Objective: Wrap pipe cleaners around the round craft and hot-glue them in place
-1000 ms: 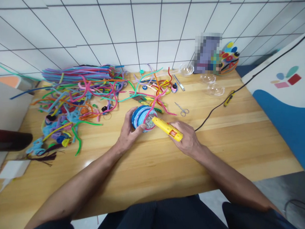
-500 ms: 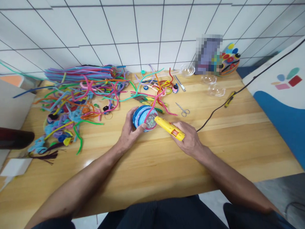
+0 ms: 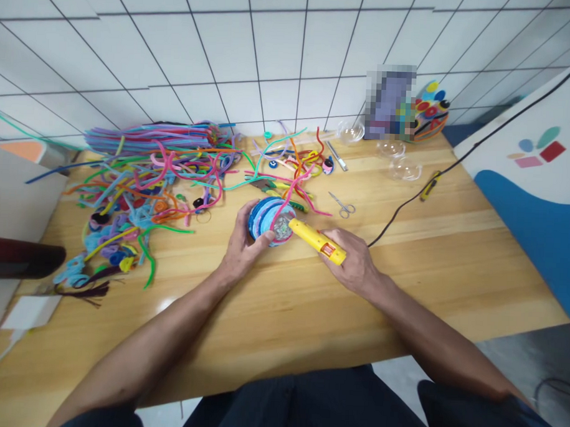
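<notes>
Left hand point(image 3: 239, 252): curled round one pipe-cleaner-wrapped pot point(image 3: 262, 218), tilted, over the worktop point(image 3: 272, 306). Right hand point(image 3: 355, 262): clasping one yellow glue gun point(image 3: 314, 238), nozzle near the pot's end. Possible faults: pot slips, nozzle burns left thumb; black cord point(image 3: 397, 210) snags, glue strays.

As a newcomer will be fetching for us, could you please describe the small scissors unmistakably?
On the wooden table, look just beyond the right hand holding the yellow glue gun. The small scissors lie there, silvery, with two finger loops, unlike the slim metal tool nearer the wall.
</notes>
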`<state>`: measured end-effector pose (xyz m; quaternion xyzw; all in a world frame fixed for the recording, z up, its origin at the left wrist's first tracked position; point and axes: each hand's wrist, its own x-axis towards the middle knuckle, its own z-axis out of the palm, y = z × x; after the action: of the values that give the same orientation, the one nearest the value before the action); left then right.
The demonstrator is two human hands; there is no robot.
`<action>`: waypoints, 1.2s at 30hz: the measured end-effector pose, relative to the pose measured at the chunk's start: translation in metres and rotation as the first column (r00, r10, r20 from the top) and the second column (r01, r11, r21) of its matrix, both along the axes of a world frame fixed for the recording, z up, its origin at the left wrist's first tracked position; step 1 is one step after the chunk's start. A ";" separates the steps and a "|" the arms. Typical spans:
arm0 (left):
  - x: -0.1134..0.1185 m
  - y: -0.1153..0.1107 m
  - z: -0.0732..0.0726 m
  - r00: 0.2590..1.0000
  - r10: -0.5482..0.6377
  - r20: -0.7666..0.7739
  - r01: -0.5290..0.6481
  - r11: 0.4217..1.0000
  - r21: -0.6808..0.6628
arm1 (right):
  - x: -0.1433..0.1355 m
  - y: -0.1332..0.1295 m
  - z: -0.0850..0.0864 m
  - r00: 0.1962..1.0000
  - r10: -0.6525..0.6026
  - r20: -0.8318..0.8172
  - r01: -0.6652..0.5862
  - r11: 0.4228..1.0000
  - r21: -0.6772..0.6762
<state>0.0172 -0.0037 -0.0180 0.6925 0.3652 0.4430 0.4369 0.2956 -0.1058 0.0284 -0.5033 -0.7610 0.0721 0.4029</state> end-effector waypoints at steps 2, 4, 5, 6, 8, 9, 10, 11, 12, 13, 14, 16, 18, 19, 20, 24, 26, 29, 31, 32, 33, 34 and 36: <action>-0.001 0.000 -0.001 1.000 -0.002 -0.007 0.002 1.000 0.014 | 0.000 -0.001 -0.001 1.000 0.001 0.001 -0.001 1.000 -0.016; -0.001 0.000 -0.001 1.000 -0.009 -0.012 0.009 1.000 0.020 | 0.000 0.000 -0.001 1.000 -0.002 0.008 0.002 1.000 -0.027; -0.001 0.000 0.000 1.000 -0.014 -0.010 0.014 1.000 0.020 | -0.001 0.000 -0.001 1.000 -0.003 0.013 0.004 1.000 -0.029; -0.001 0.000 0.000 1.000 -0.019 -0.003 0.019 1.000 0.018 | -0.001 0.001 -0.001 1.000 -0.006 0.018 0.007 1.000 -0.028; -0.001 0.000 0.001 1.000 -0.030 0.010 0.030 1.000 0.009 | -0.003 0.002 -0.001 1.000 -0.011 0.025 0.011 1.000 -0.014; -0.001 -0.001 0.001 0.999 -0.033 0.015 0.033 0.999 0.004 | -0.003 0.002 0.000 1.000 -0.013 0.028 0.014 1.000 -0.002; 0.000 -0.001 0.002 0.999 -0.034 0.017 0.034 0.999 -0.001 | -0.004 0.003 0.000 0.999 -0.016 0.030 0.015 1.000 0.008; 0.000 -0.001 0.002 0.999 -0.031 0.015 0.031 1.000 -0.003 | -0.004 0.003 0.000 0.999 -0.016 0.032 0.016 1.000 0.013; 0.000 -0.001 0.002 1.000 -0.026 0.010 0.026 1.000 -0.002 | -0.004 0.003 0.000 0.999 -0.015 0.033 0.015 1.000 0.012; 0.000 -0.001 0.002 1.000 -0.019 0.004 0.019 1.000 0.002 | -0.003 0.002 0.000 0.999 -0.012 0.032 0.012 1.000 0.006; 0.000 -0.001 0.002 1.000 -0.014 -0.002 0.014 1.000 0.008 | -0.003 0.002 0.000 1.000 -0.007 0.028 0.007 1.000 -0.003; 0.000 -0.001 0.001 1.000 -0.007 -0.016 0.007 1.000 0.023 | -0.001 0.001 -0.001 1.000 0.005 0.013 -0.005 1.000 -0.017; 0.000 0.000 0.000 1.000 -0.005 -0.023 0.006 0.999 0.037 | 0.000 0.000 -0.001 1.000 0.013 0.004 -0.013 1.000 -0.021; 0.000 0.000 0.000 1.000 -0.005 -0.024 0.006 0.999 0.042 | 0.000 0.000 -0.001 1.000 0.015 0.006 -0.015 1.000 -0.021; 0.000 0.000 0.000 1.000 -0.007 -0.023 0.008 0.999 0.044 | 0.000 0.000 -0.001 1.000 0.016 0.010 -0.016 1.000 -0.023; -0.001 -0.001 0.001 1.000 -0.015 -0.027 0.016 0.999 0.032 | -0.002 0.002 -0.001 0.999 0.012 0.038 -0.011 0.999 -0.032; -0.001 0.000 0.000 1.000 -0.019 -0.021 0.019 1.000 0.023 | -0.003 0.003 0.000 0.999 0.013 0.043 -0.012 1.000 -0.011; 0.000 0.000 -0.001 1.000 -0.017 0.000 0.017 1.000 0.007 | -0.003 0.002 0.000 0.999 0.021 0.035 -0.022 1.000 0.019; 0.000 0.001 -0.003 1.000 -0.008 0.006 0.008 1.000 -0.002 | -0.002 0.002 0.000 0.999 0.021 0.025 -0.022 0.999 0.024; 0.000 0.001 -0.003 1.000 -0.005 0.005 0.005 1.000 -0.006 | -0.001 0.001 0.000 1.000 0.021 0.023 -0.022 0.999 0.027; 0.000 0.001 -0.003 1.000 -0.003 0.003 0.003 1.000 -0.008 | 0.000 0.001 0.000 1.000 0.021 0.022 -0.022 0.999 0.035; -0.001 0.001 -0.003 1.000 -0.002 0.000 0.002 1.000 -0.009 | 0.000 0.001 0.000 1.000 0.022 0.022 -0.023 0.999 0.045; -0.001 0.001 -0.003 1.000 -0.003 -0.003 0.003 1.000 -0.007 | 0.000 0.002 0.001 0.999 0.023 0.025 -0.024 0.998 0.058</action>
<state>0.0160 -0.0028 -0.0213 0.6922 0.3663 0.4401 0.4393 0.2957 -0.1038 0.0293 -0.4831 -0.7735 0.0483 0.4074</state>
